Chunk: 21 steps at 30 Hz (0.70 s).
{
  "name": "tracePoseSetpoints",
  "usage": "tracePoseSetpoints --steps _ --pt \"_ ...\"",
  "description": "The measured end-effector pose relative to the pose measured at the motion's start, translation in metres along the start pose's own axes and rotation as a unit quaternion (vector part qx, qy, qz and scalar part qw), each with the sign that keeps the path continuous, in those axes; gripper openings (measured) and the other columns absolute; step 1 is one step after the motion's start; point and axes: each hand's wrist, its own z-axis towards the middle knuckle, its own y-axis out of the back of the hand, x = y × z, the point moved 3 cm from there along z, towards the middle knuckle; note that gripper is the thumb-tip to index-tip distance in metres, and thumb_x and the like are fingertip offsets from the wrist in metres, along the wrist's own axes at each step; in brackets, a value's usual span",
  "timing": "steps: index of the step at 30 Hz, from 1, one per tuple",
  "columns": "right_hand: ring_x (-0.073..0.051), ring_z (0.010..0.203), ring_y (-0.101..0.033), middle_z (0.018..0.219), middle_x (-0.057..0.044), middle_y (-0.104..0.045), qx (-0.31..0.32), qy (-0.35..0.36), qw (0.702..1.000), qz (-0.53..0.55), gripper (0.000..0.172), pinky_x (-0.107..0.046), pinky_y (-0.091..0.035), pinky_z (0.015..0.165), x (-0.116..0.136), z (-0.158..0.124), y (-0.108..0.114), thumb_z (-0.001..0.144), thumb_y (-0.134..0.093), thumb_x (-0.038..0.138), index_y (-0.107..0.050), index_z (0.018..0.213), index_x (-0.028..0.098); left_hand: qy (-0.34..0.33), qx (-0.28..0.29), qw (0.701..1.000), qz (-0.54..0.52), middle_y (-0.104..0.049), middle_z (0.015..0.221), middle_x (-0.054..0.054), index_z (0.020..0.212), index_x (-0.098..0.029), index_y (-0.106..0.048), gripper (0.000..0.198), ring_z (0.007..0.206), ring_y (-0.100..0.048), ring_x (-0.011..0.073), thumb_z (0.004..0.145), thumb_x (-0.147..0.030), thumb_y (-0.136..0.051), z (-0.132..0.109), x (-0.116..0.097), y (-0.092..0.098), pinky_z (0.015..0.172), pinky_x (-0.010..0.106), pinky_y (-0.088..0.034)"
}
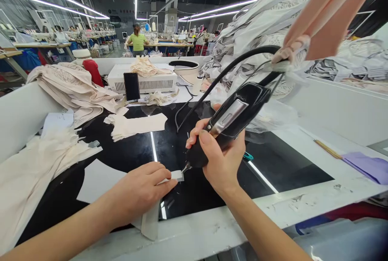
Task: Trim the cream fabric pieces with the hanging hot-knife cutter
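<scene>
The right hand is closed round the grip of a black tool, thumb laid along its body, with the metal tip set down on the end of a strip. The left hand pins that strip to the desk, its fingertips gathered on it just beside the tip. The strip lies at the front middle of the desk and runs back under the left hand to hang over the front edge. Risk 1: the fingertips sit very near the tip, so a slip of either hand on the slick surface would probably bring tip and fingers together. Risk 2: the strip is thin and light, and if the left hand's pressure eases it could skate or twist under the tip and be marked off line. Risk 3: the cord arches up behind the tool toward the hanging straps, so a snag there could jerk the tip sideways. Materials: the desk top is black, glossy and hard, mirroring the ceiling lights, with a white painted border. The tool is smooth black plastic with a bright metal inset. The strip is pale, flat and matt. Cream fabric pieces lie soft and limp behind it, and a loose heap lies to the left.
</scene>
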Motion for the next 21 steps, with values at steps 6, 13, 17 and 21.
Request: tracePoseSetpoints --steps 6,13,17,21 --pt "-0.009 0.053 -0.059 0.074 0.009 -0.065 -0.011 -0.015 1.0 -0.022 0.034 -0.024 -0.055 0.05 -0.002 -0.001 -0.001 0.08 -0.08 0.027 -0.049 0.095 0.028 -0.008 -0.015 0.999 0.03 -0.067 0.1 0.009 0.119 -0.01 -0.065 0.03 0.094 -0.064 0.0234 0.102 -0.001 -0.041 0.008 0.004 -0.017 0.089 0.039 -0.061" --pt "-0.009 0.053 -0.059 0.074 0.009 -0.065 -0.007 -0.014 1.0 -0.02 0.033 -0.024 -0.056 0.052 -0.002 -0.001 -0.001 0.08 -0.078 0.023 -0.049 0.095 0.027 0.029 0.011 0.999 0.032 -0.065 0.101 0.008 0.122 -0.012 -0.063 0.028 0.089 -0.062 0.0233 0.1 -0.003 -0.048 0.007 0.008 -0.025 0.083 0.039 -0.061" --pt "-0.009 0.054 -0.059 0.073 0.009 -0.066 -0.005 -0.014 1.0 -0.016 0.032 -0.025 -0.056 0.051 -0.001 -0.001 -0.002 0.079 -0.077 0.02 -0.049 0.094 0.027 0.052 0.028 0.998 0.023 -0.065 0.106 0.01 0.129 -0.011 -0.061 0.037 0.088 -0.063 0.024 0.097 0.001 -0.046 0.004 0.007 -0.024 0.079 0.04 -0.062" --pt "-0.009 0.054 -0.06 0.074 0.009 -0.067 -0.004 -0.015 1.0 -0.012 0.032 -0.025 -0.057 0.052 -0.001 -0.001 -0.001 0.08 -0.077 0.02 -0.05 0.095 0.028 0.066 0.04 0.997 0.015 -0.065 0.109 0.01 0.132 -0.012 -0.06 0.043 0.093 -0.064 0.0244 0.095 0.004 -0.047 0.002 0.007 -0.026 0.082 0.04 -0.062"
